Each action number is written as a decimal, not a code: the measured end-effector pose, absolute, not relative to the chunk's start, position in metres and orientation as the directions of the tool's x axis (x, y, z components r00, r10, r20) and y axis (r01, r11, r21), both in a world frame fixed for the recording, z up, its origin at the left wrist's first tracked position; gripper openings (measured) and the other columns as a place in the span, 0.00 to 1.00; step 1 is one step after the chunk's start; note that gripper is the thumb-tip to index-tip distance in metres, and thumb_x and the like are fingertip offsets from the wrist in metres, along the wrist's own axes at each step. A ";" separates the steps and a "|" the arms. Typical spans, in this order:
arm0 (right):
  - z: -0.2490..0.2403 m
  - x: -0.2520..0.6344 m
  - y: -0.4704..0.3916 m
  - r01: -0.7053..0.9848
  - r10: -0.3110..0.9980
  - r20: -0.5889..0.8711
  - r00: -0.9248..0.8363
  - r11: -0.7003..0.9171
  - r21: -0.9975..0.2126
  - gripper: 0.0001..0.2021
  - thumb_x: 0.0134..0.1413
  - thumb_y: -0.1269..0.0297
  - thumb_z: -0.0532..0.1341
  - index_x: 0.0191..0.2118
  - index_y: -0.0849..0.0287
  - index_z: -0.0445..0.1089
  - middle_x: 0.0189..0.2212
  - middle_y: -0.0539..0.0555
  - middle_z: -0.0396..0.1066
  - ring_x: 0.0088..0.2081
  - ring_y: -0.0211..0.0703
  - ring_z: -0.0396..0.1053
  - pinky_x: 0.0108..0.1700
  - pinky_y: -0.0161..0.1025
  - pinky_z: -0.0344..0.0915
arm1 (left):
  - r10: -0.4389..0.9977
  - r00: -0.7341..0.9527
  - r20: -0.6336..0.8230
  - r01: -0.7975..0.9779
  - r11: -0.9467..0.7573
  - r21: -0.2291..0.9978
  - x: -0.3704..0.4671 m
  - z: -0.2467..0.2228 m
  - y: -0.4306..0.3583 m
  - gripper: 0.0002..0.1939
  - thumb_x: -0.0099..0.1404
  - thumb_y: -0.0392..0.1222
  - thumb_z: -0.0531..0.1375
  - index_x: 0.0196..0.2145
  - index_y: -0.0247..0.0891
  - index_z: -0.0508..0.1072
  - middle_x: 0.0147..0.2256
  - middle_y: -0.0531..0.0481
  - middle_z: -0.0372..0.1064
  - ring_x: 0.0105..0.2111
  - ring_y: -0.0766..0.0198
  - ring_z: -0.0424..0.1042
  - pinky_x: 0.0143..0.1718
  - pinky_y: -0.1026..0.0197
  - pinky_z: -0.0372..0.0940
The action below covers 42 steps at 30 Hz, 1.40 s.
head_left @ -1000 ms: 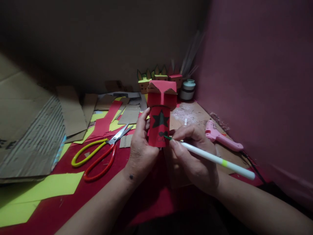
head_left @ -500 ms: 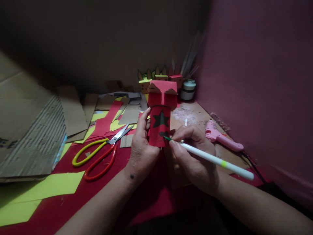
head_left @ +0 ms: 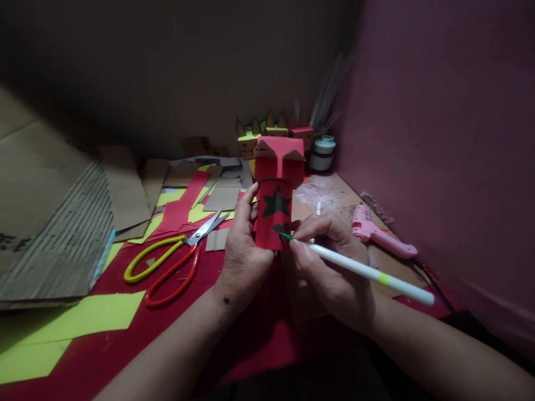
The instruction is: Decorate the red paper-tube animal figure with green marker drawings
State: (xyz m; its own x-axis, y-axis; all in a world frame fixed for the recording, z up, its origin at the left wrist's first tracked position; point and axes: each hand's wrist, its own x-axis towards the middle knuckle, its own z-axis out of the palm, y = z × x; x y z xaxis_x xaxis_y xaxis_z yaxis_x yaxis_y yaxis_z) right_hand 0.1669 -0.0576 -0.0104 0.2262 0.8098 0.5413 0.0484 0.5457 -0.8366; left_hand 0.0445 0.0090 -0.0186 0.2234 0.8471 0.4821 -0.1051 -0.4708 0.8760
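Observation:
A red paper figure stands upright in the middle, with a boxy top, two cardboard flaps, a dark star and small dark marks below the star. My left hand is closed around its lower left side and base. Between the fingers and thumb of my right hand is a white marker with a yellow-green band. Its green tip touches the figure's front beside the lower marks.
Yellow-and-red-handled scissors lie left, near cardboard and red and yellow paper. A pink glue gun lies right. Behind are a pale jar and several small eared boxes. A pink wall bounds the right.
The marker tip has shifted very slightly on the figure's lower front. Both hands keep the same hold.

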 end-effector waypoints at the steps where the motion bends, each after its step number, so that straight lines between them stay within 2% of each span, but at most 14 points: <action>1: -0.010 0.167 -0.058 0.052 0.810 0.538 0.233 0.542 -0.839 0.07 0.55 0.74 0.64 0.32 0.54 0.69 0.25 0.43 0.67 0.20 0.30 0.59 0.20 0.31 0.59 | 0.848 0.220 0.482 -0.106 -0.470 0.876 0.044 -0.018 0.009 0.44 0.53 0.39 0.76 0.62 0.38 0.61 0.53 0.39 0.77 0.47 0.51 0.82 0.42 0.60 0.81; 5: -0.012 0.167 -0.057 0.078 0.810 0.529 0.253 0.528 -0.845 0.07 0.56 0.73 0.64 0.32 0.53 0.68 0.21 0.41 0.62 0.19 0.30 0.56 0.19 0.31 0.56 | 0.860 0.224 0.459 -0.108 -0.446 0.888 0.044 -0.018 0.008 0.45 0.54 0.40 0.76 0.63 0.37 0.60 0.54 0.38 0.77 0.48 0.50 0.82 0.46 0.58 0.80; 8: -0.013 0.166 -0.057 0.079 0.801 0.543 0.252 0.542 -0.836 0.07 0.56 0.74 0.64 0.33 0.54 0.69 0.24 0.42 0.66 0.20 0.30 0.58 0.20 0.30 0.58 | 0.861 0.229 0.454 -0.114 -0.439 0.891 0.044 -0.017 0.008 0.45 0.54 0.40 0.76 0.63 0.38 0.60 0.53 0.39 0.77 0.44 0.52 0.83 0.44 0.57 0.81; 11: -0.013 0.166 -0.056 0.060 0.793 0.559 0.242 0.563 -0.824 0.06 0.56 0.74 0.64 0.33 0.54 0.69 0.28 0.44 0.69 0.22 0.30 0.61 0.22 0.30 0.60 | 0.850 0.228 0.475 -0.122 -0.459 0.880 0.044 -0.017 0.009 0.43 0.53 0.40 0.77 0.61 0.39 0.62 0.52 0.41 0.78 0.45 0.52 0.83 0.45 0.57 0.81; 16: -0.012 0.166 -0.057 0.047 0.790 0.569 0.229 0.574 -0.817 0.06 0.54 0.74 0.65 0.33 0.55 0.70 0.29 0.45 0.70 0.24 0.30 0.63 0.24 0.30 0.62 | 0.844 0.241 0.480 -0.109 -0.468 0.877 0.044 -0.017 0.009 0.43 0.53 0.41 0.77 0.61 0.40 0.62 0.52 0.41 0.77 0.47 0.50 0.82 0.47 0.55 0.81; 24: -0.011 0.166 -0.057 0.062 0.811 0.529 0.249 0.531 -0.845 0.07 0.56 0.74 0.64 0.33 0.54 0.69 0.22 0.43 0.66 0.20 0.32 0.59 0.21 0.32 0.59 | 0.847 0.232 0.478 -0.111 -0.465 0.878 0.045 -0.019 0.008 0.42 0.54 0.41 0.76 0.62 0.42 0.63 0.54 0.41 0.77 0.46 0.51 0.82 0.47 0.53 0.81; 31: -0.011 0.164 -0.058 0.057 0.795 0.554 0.249 0.558 -0.828 0.07 0.54 0.75 0.65 0.32 0.55 0.70 0.30 0.46 0.70 0.24 0.31 0.64 0.24 0.30 0.63 | 0.849 0.227 0.477 -0.108 -0.465 0.879 0.045 -0.018 0.009 0.42 0.53 0.41 0.77 0.61 0.40 0.63 0.52 0.40 0.77 0.48 0.50 0.82 0.48 0.53 0.80; 34: -0.012 0.164 -0.058 0.070 0.799 0.552 0.238 0.553 -0.830 0.07 0.54 0.74 0.65 0.32 0.55 0.69 0.29 0.46 0.68 0.23 0.31 0.62 0.23 0.30 0.61 | 0.853 0.225 0.471 -0.114 -0.457 0.882 0.044 -0.017 0.008 0.43 0.53 0.40 0.76 0.62 0.38 0.61 0.53 0.39 0.77 0.49 0.50 0.81 0.48 0.54 0.80; 38: -0.011 0.164 -0.057 0.073 0.790 0.574 0.214 0.573 -0.816 0.07 0.55 0.74 0.64 0.32 0.54 0.69 0.26 0.45 0.65 0.22 0.31 0.60 0.22 0.30 0.59 | 0.850 0.239 0.470 -0.116 -0.456 0.882 0.044 -0.017 0.008 0.43 0.53 0.39 0.76 0.62 0.40 0.61 0.53 0.40 0.77 0.49 0.50 0.81 0.49 0.53 0.80; 42: -0.011 0.163 -0.058 0.044 0.793 0.565 0.227 0.571 -0.819 0.07 0.55 0.74 0.64 0.32 0.55 0.69 0.28 0.45 0.67 0.23 0.31 0.62 0.23 0.31 0.61 | 0.843 0.238 0.483 -0.115 -0.469 0.876 0.045 -0.018 0.008 0.42 0.54 0.40 0.76 0.61 0.41 0.62 0.53 0.41 0.77 0.48 0.49 0.82 0.48 0.53 0.81</action>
State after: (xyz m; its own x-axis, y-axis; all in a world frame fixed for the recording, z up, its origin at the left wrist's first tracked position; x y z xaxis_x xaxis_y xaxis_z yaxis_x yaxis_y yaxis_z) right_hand 0.1634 -0.0577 -0.0113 0.2273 0.7930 0.5652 0.0439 0.5715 -0.8195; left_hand 0.0445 0.0078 -0.0176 0.2383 0.8428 0.4826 -0.1148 -0.4690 0.8757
